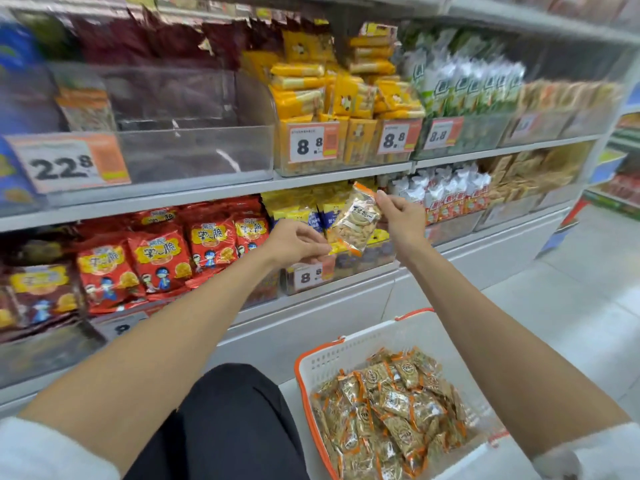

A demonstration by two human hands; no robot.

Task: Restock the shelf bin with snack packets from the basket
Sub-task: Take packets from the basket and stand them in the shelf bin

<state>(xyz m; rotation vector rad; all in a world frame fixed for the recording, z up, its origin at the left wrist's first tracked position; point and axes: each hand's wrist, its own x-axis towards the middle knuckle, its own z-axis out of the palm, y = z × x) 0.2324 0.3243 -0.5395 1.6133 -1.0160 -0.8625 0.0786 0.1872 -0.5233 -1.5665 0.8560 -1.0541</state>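
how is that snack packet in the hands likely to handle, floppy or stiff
Probably light: the right hand holds the snack packet by one pinched corner. Likely semi-floppy: it looks like thin clear film over loose pieces, steadied at its lower edge by the left hand. The glossy film may be slippery. Those in the basket lie slumped.

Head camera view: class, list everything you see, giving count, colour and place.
snack packet: one, clear with orange ends, held before the lower shelf
basket: one, white with orange rim, floor, lower right
basket packets: many, orange-edged, heaped in the basket
shelf bin: one, clear, upper shelf left, nearly empty
red bags: several, red, lower shelf left
yellow packs: many, yellow, upper shelf centre
hands: two, bare; left hand and right hand pinch the snack packet
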